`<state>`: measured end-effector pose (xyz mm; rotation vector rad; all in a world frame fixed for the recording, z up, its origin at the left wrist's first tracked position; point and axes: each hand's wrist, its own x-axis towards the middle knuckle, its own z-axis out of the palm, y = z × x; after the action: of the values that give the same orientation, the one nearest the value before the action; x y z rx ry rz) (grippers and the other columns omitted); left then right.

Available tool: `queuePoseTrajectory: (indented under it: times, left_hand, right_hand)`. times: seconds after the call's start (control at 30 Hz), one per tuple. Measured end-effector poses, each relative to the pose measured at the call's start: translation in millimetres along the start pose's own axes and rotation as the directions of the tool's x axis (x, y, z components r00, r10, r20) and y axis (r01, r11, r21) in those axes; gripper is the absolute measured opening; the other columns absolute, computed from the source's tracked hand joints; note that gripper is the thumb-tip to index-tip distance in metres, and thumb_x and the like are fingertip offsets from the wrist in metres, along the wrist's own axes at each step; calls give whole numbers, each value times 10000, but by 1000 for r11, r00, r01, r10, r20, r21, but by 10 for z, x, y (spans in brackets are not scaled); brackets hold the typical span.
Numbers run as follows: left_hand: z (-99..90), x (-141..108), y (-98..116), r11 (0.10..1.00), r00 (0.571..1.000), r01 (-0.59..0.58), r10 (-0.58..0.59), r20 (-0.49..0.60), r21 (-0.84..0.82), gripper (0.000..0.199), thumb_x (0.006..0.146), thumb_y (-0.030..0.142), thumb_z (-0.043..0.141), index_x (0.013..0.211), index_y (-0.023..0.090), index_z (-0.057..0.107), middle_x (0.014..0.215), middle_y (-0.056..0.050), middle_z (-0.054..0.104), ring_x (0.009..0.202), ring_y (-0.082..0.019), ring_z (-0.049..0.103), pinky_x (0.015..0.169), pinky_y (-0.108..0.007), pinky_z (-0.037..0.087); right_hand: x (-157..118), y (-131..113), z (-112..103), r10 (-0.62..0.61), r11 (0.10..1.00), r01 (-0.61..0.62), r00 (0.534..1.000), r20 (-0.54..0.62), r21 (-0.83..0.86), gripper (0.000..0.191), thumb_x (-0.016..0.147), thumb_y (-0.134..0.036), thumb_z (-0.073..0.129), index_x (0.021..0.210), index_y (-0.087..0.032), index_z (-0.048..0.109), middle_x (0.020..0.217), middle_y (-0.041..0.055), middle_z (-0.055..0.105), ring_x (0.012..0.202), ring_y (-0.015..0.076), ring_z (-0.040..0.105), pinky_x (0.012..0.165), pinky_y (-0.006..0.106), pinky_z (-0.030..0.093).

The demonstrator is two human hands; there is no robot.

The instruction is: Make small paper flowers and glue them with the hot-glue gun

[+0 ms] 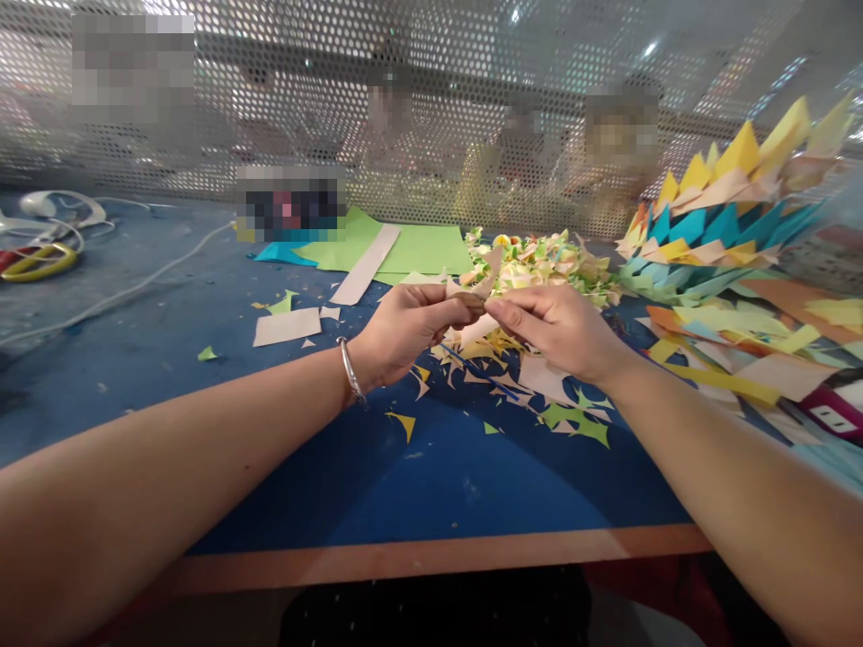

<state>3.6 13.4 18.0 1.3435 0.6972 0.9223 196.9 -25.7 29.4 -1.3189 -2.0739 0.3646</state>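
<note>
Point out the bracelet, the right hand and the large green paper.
Bracelet point(348, 367): head view, on the middle of its silver band.
Right hand point(564, 331): head view, on the back of the hand.
Large green paper point(430, 250): head view, on its right part.

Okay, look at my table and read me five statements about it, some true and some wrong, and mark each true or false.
1. Your left hand and right hand meet at a small pale pink paper piece. True.
2. The tall, spiky, multicoloured paper structure stands at the table's left end. False: the structure stands on the right.
3. A shiny silver metal bangle circles your left wrist. True.
4. The long pale pink paper strip lies entirely beneath the flat light green paper sheets. False: the strip overlaps the sheets from above.
5. The tabletop is bright yellow. False: it is blue.
</note>
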Motion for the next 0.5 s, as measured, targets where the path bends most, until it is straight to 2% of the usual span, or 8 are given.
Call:
queuePoseTrajectory:
  times: [0.1, 0.3, 0.5]
  left_hand:
    - [7, -1, -8, 1000, 1000, -17, 17, 4, 20, 105, 733, 139, 660, 662, 144, 736, 625, -11, 610, 514, -73, 356, 504, -277, 230]
    - [10, 0, -17, 998, 999, -40, 39, 17, 50, 125, 738, 132, 642, 646, 142, 726, 587, 1, 592, 499, -73, 335, 503, -283, 229]
    - [6, 12, -32, 996, 998, -51, 49, 27, 74, 118, 733, 110, 626, 681, 128, 731, 619, -5, 619, 499, -65, 345, 494, -268, 239]
  right_hand:
    - [-2, 7, 5, 2, 1000, -2, 1000, -15, -20, 543, 963, -596, 482, 591, -201, 451, 553, -43, 286, 513, 105, 293, 504, 300, 211]
    - [-7, 7, 21, -18, 1000, 18, 999, -29, 13, 550, 933, -646, 495, 629, -192, 563, 556, -18, 430, 552, 118, 373, 523, 297, 230]
    - [-13, 10, 22, 1, 1000, -1, 1000, -31, 4, 556, 926, -646, 507, 617, -188, 563, 562, -8, 450, 564, 123, 392, 531, 300, 232]
